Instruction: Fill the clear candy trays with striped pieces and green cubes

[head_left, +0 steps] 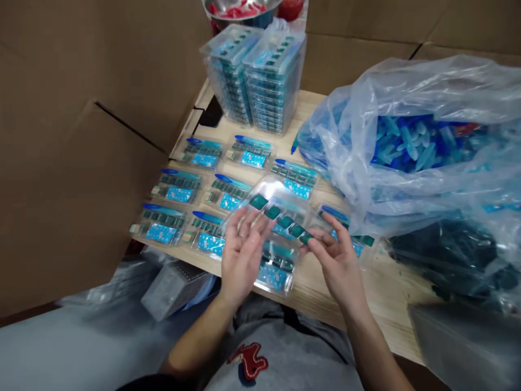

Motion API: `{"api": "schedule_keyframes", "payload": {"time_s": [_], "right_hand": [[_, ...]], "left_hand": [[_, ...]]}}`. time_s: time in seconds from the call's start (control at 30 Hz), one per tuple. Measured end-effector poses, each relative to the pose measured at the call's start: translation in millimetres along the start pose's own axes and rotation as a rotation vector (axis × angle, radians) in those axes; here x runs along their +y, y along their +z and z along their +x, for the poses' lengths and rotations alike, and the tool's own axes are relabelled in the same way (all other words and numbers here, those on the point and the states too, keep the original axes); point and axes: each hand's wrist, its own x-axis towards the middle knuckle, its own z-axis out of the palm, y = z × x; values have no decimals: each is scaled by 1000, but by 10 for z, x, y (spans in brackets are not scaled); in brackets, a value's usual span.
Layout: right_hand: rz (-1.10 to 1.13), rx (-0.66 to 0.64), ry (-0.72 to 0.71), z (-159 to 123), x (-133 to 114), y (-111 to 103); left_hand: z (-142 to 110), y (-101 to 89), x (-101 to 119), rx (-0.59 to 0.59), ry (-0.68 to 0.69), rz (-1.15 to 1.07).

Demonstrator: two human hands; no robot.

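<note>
A strip of dark green squares in clear plastic [285, 221] is held slantwise between my two hands, above the packs. My left hand [243, 255] supports its left side, the fingers curled against the clear plastic. At the strip's right end, my right hand [337, 252] pinches it between thumb and fingers. Just below lies a clear blister pack [273, 276] with a blue patterned card and green squares. Another pack [360, 247] sits partly hidden behind my right hand. Whether the squares are loose or fixed in the plastic, I cannot tell.
Several similar packs [165, 232] lie in rows on the wooden table [382, 288]. Two tall stacks of clear trays [266, 103] stand behind. A big plastic bag [350, 141] of blue pieces is at right. A metal bowl [240, 19] holds red pieces. Cardboard walls [81, 163] enclose the table.
</note>
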Motion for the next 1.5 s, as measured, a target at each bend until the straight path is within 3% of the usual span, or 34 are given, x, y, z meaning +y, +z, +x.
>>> {"api": "schedule_keyframes", "payload": {"time_s": [0.1, 0.23, 0.37, 0.43, 0.57, 0.73, 0.93, 1.07, 1.17, 1.27, 1.4, 1.43, 1.5], "right_hand": [[-180, 13, -93, 250, -25, -75], [-555, 12, -202, 522, 46, -148], [-1100, -23, -352, 627, 146, -124], [-1228, -26, -363, 635, 180, -110], [-1264, -29, -340, 662, 228, -94], [-1241, -41, -387, 660, 223, -10], [-1215, -37, -588, 139, 56, 54], [-1129, -1, -629, -390, -66, -142], [-937, 178, -602, -906, -258, -481], [-920, 514, -506, -1499, -456, -969], [-906, 1170, -335, -2059, -456, -1783], [-871, 1258, -290, -2119, -403, -1980], [-815, 1288, -213, -2154, -266, -2309]], "left_hand": [[277, -249, -88, 67, -33, 202], [534, -500, -178, -34, -81, 638], [609, -538, -210, -105, -1, 1091], [607, -510, -216, -155, 34, 1211], [601, -449, -261, -221, 104, 1389], [616, -505, -343, -205, 194, 1456], [546, -532, -151, -171, 371, 1292], [369, -207, -87, -335, 439, 1143], [78, 194, -140, -589, 471, 1023], [-245, 637, -202, -918, 529, 899], [-587, 1269, -218, -1199, 545, 749], [-662, 1428, -229, -1243, 529, 711], [-808, 1721, -287, -1306, 469, 649]]}}
